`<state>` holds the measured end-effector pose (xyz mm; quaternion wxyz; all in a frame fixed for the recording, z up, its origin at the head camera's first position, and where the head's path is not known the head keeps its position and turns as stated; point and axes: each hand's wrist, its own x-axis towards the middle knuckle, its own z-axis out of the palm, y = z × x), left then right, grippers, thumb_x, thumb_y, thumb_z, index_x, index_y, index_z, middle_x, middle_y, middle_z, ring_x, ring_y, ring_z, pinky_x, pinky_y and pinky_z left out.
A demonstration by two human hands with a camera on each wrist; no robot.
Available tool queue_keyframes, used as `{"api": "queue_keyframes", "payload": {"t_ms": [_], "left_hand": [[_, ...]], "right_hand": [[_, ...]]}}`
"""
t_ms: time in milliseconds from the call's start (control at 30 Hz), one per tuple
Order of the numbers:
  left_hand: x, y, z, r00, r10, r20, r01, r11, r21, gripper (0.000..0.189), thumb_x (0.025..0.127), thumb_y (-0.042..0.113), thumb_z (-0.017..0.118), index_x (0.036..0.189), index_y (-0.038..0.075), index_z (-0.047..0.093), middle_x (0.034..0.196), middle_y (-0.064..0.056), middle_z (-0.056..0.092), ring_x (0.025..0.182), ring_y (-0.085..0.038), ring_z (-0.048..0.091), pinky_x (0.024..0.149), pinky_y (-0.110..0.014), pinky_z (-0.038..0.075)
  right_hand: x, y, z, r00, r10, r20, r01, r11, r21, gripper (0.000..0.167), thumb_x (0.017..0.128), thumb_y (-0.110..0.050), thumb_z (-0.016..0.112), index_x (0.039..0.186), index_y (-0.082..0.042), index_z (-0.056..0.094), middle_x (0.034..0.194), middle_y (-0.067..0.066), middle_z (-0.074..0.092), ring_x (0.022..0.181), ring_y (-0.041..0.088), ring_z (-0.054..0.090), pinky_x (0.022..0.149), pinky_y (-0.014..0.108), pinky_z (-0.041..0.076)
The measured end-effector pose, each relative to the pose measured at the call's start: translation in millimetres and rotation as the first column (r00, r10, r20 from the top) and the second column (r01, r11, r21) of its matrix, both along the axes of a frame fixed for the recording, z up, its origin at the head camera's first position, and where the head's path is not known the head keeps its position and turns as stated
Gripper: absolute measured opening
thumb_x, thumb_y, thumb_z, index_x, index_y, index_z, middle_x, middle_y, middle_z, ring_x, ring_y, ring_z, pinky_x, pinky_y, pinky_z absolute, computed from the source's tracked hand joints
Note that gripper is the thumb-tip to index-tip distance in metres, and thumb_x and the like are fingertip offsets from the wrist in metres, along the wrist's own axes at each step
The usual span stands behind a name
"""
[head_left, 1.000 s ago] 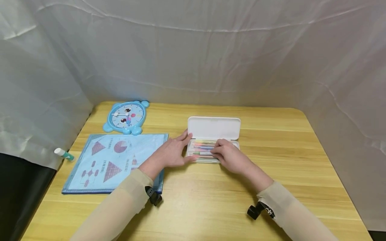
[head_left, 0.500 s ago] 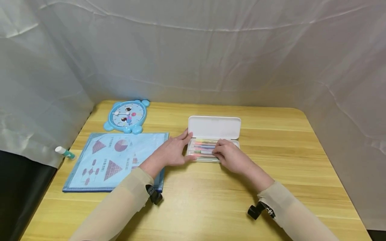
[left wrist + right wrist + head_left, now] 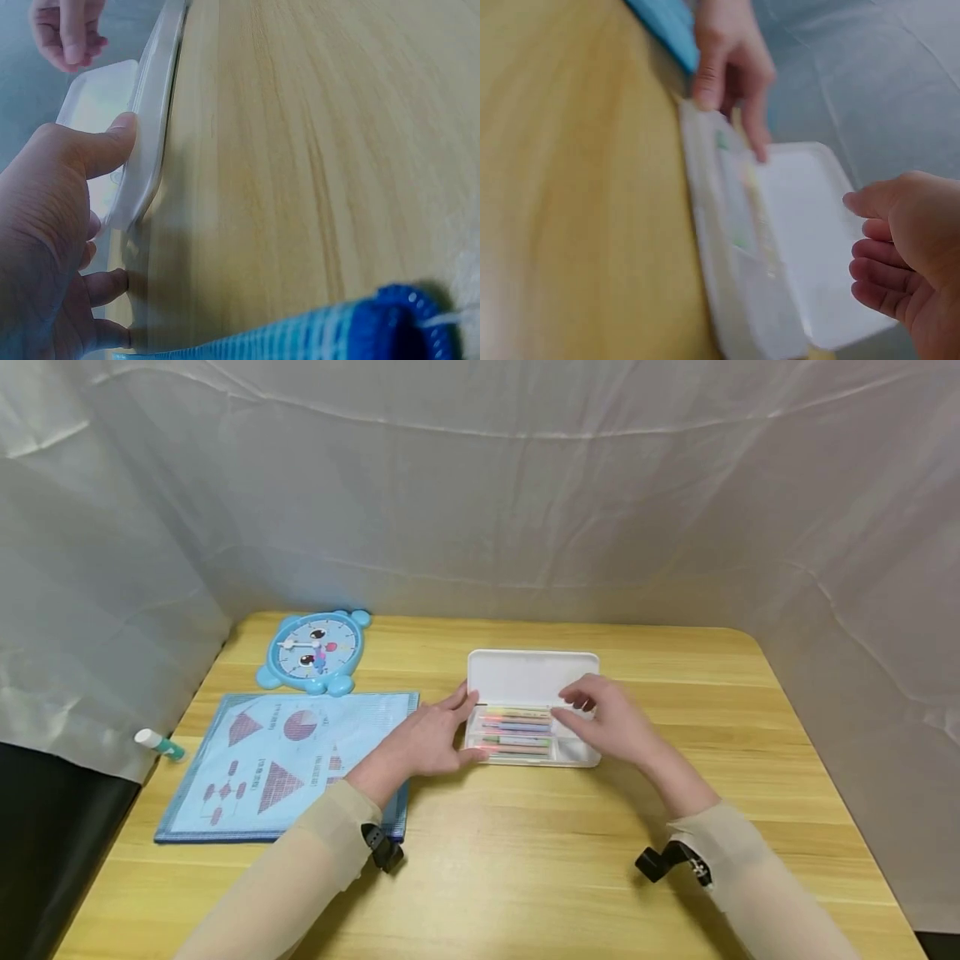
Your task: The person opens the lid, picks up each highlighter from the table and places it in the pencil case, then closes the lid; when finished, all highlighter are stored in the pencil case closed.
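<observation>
A white pencil case (image 3: 576,750) lies on the wooden table with its lid (image 3: 517,678) raised at the back. Several colourful pens (image 3: 516,727) lie side by side in its left part. My left hand (image 3: 429,740) grips the case's left end; in the left wrist view the thumb (image 3: 112,146) presses on the front wall. Over the right part of the case, my right hand (image 3: 617,723) hovers with bent, loose fingers and nothing between them. In the right wrist view the right hand (image 3: 922,247) appears beside the lid, apart from the pens.
Left of the case lies a light blue mesh pouch (image 3: 360,718) with printed shapes. Behind it sits a blue animal-faced toy clock (image 3: 318,647). A glue stick (image 3: 159,744) with a white cap lies at the table's left edge. Grey cloth (image 3: 480,510) hangs behind the table.
My right hand has come off the pens, its fingers loosening, and moved right and up. The right part of the case now shows. My left hand has stayed in place.
</observation>
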<state>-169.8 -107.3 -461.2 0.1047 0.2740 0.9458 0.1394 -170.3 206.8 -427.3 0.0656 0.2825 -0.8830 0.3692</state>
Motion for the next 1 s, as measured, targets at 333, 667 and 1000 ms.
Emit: {"api": "queue_keyframes", "payload": {"t_ms": [333,667,1000], "left_hand": [[-0.6,0.7,1.2,1.000,-0.006,-0.009,0.006,1.000,0.008,0.105,0.095,0.073,0.061,0.169,0.008,0.022,0.174,-0.015,0.014,0.138,-0.038,0.055,0.115,-0.064,0.038],[0.0,0.0,-0.1,1.000,-0.009,-0.002,0.009,1.000,0.015,0.104,0.096,0.072,0.061,0.168,0.008,0.022,0.174,-0.016,0.014,0.137,-0.041,0.055,0.115,-0.068,0.034],[0.6,0.2,-0.2,1.000,-0.012,-0.008,0.012,1.000,0.010,0.104,0.096,0.072,0.060,0.169,0.009,0.021,0.174,-0.016,0.014,0.136,-0.041,0.056,0.116,-0.065,0.035]], "right_hand": [[-19.5,31,28.3,0.942,-0.295,0.162,0.297,0.955,0.010,0.049,0.103,-0.048,0.067,0.111,0.000,0.076,0.098,0.012,0.074,0.088,0.027,0.067,0.076,0.038,0.054],[-40.6,48,24.7,0.886,-0.360,0.292,0.337,0.933,0.126,0.072,0.105,-0.062,0.054,0.118,0.006,0.075,0.105,0.021,0.073,0.092,0.031,0.064,0.081,0.044,0.051],[-59.8,46,10.2,0.725,-0.261,0.637,0.312,0.950,0.034,0.090,0.107,-0.066,0.042,0.131,0.018,0.063,0.122,0.032,0.070,0.111,0.044,0.070,0.103,0.054,0.053]]}}
